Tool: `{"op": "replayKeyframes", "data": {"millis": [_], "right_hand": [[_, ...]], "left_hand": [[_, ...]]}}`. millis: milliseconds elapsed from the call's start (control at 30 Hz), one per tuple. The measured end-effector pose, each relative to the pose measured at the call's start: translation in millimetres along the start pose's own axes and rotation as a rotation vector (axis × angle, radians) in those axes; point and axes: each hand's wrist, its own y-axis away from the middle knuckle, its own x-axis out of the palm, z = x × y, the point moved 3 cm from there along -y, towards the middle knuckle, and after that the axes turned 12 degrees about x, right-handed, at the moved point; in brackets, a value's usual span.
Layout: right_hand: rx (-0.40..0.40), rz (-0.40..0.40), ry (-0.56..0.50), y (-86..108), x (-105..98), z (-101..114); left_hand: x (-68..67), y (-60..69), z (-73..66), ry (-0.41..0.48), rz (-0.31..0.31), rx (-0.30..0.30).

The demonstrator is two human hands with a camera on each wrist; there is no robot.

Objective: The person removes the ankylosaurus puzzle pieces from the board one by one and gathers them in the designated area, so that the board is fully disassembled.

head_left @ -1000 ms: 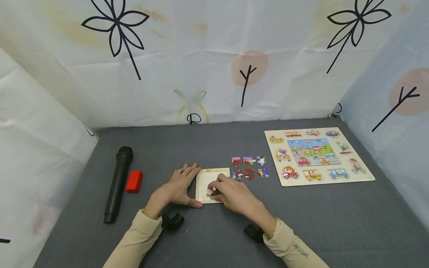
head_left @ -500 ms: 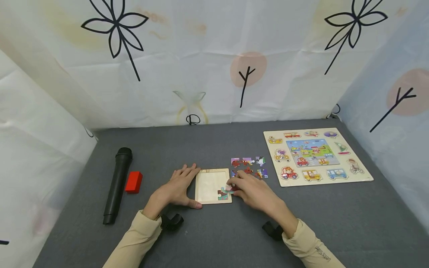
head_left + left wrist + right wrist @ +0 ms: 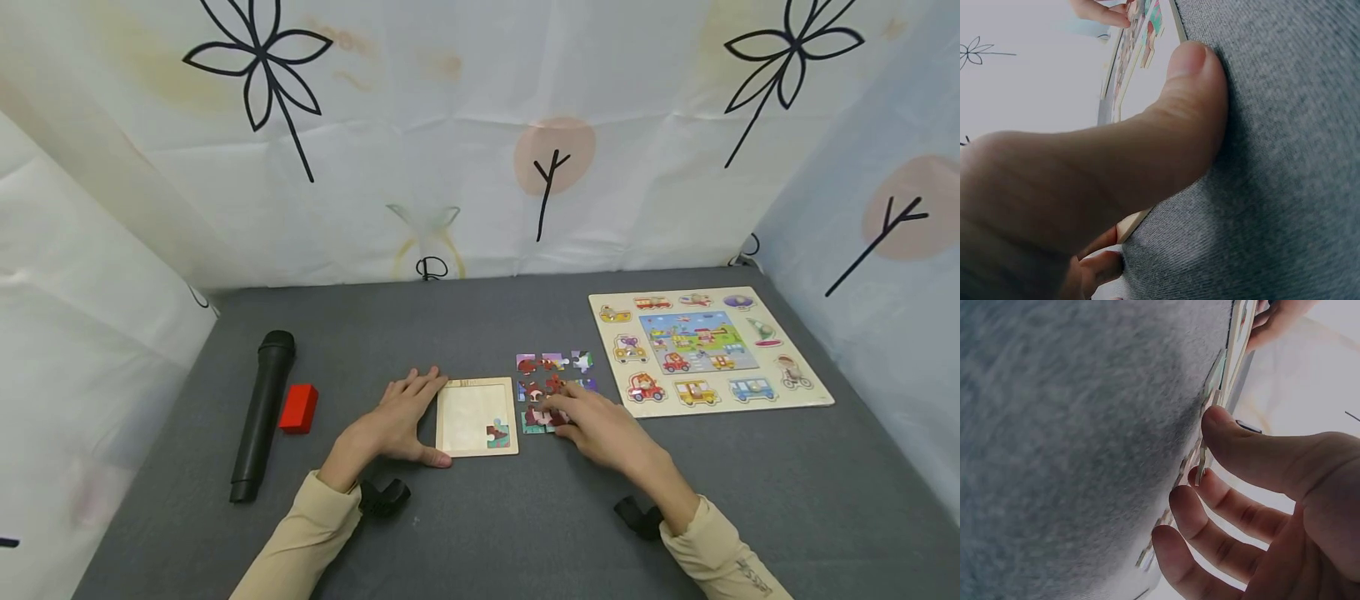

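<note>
A shallow wooden puzzle tray [image 3: 468, 408] lies in the middle of the table, one puzzle piece [image 3: 498, 433] in its lower right corner. My left hand [image 3: 397, 421] rests along the tray's left side, fingers spread and fairly straight; in the left wrist view the thumb [image 3: 1194, 75] touches the tray's edge. Just right of the tray, my right hand [image 3: 600, 425] pinches a puzzle piece [image 3: 1201, 465] by its edges between thumb and index finger, low over the table. Beside it lies another piece [image 3: 532, 421], below rows of loose pieces [image 3: 531, 390]. The fingers partly cover these.
A large wooden board with vehicle pictures [image 3: 701, 342] lies at the back right. To the left are a black microphone [image 3: 262, 417] and a red block [image 3: 298, 408]. Patterned white cloth [image 3: 465, 150] hangs behind the table.
My right hand has moved right, from over the tray to the loose pieces, carrying puzzle pieces with it. A third row now shows there. My left hand has stayed in place.
</note>
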Motion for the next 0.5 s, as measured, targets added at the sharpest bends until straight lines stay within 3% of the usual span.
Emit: {"op": "replayKeyframes", "data": {"millis": [500], "right_hand": [[0.035,-0.016,-0.001,-0.7,4.2,-9.3]], "left_hand": [[0.0,-0.3,1.4,0.002,0.004,-0.006]]}}
